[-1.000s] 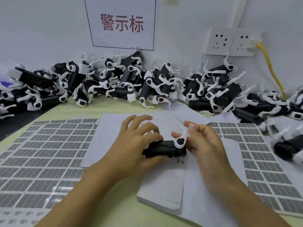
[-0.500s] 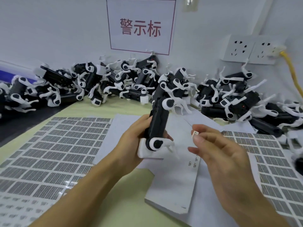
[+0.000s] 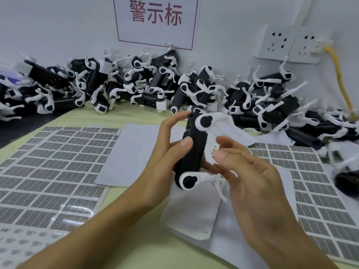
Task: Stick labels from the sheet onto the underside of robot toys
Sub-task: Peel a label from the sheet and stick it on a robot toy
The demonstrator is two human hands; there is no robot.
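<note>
Left hand: the left hand (image 3: 165, 152) is wrapped round a toy robot (image 3: 191, 150); thumb laid on the near black side, fingers curled behind the body
Toy robot: held upright above the desk, long axis close to vertical, top tipped a little away; white legs (image 3: 215, 121) stick out to the right at top and bottom
Right hand: the right hand (image 3: 250, 177) pinches a small label (image 3: 215, 150) between thumb and forefinger; the other fingers are loosely spread
Key relation: the label is held just beside the right face of the toy's body, level with its middle, between the two pairs of legs; no contact can be confirmed
Underside: judged to be the face turned towards the right hand, since the legs point that way; the face itself is not seen
Next move: a short leftward press of the label onto the body is judged to be called for
In the way: the lower white leg (image 3: 213, 178) lies close under the right thumb and could be brushed
Label sheets: one sheet (image 3: 50, 162) lies flat at the left, another sheet (image 3: 310, 181) at the right
Backing paper: white paper (image 3: 134, 152) lies under the hands
Pile: a heap of toys (image 3: 155, 88) is stacked along the wall
Wall: a sign (image 3: 156, 15), a socket (image 3: 291, 43) and a yellow cable (image 3: 342, 82) are noted
</note>
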